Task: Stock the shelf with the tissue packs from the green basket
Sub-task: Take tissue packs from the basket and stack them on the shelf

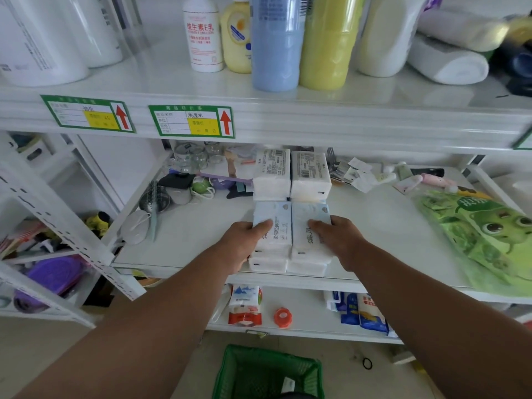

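On the white middle shelf [374, 226] two stacks of pale blue and white tissue packs stand side by side at the front edge. My left hand [241, 243] grips the left stack's top pack [273, 214], thumb laid on its top. My right hand [336, 240] grips the right stack's top pack [309, 214] the same way. Behind them two more stacks of tissue packs [292, 174] stand with printed labels facing up. The green basket [267, 372] sits on the floor below, between my arms, and a single white object lies inside it.
A green cartoon bag [483, 234] lies on the shelf at right. A hairbrush, a metal bowl [154, 198] and small jars crowd the left rear. Bottles [276, 41] and rolled towels fill the upper shelf. Packets and an orange tape roll [283, 316] sit on the lower shelf.
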